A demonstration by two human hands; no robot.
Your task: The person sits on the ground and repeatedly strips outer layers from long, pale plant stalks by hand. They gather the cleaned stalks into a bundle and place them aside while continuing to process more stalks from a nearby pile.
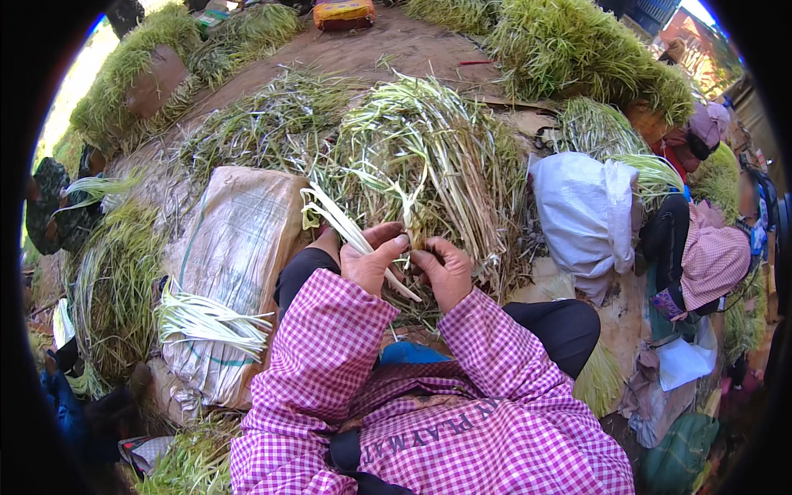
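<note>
My left hand [373, 257] holds a few pale, peeled plant stalks [346, 228] slanting across the palm, and its thumb and fingers also touch the base of an upright stalk [409, 213] with loose leaves. My right hand [444, 267] pinches that stalk's brownish root end between thumb and fingers. Just beyond both hands lies a big heap of long green and brown stalks [458, 167]. To the left, a bunch of clean white-green stalks [213, 322] rests on a sack-covered block [241, 216].
A white woven sack [578, 210] stands to the right, near a person in a checked garment [714, 253]. Piles of green plants [575, 49] lie behind. More leafy heaps [117, 284] and part of another person [62, 396] are at the left. A yellow-orange package [343, 13] lies at the far edge.
</note>
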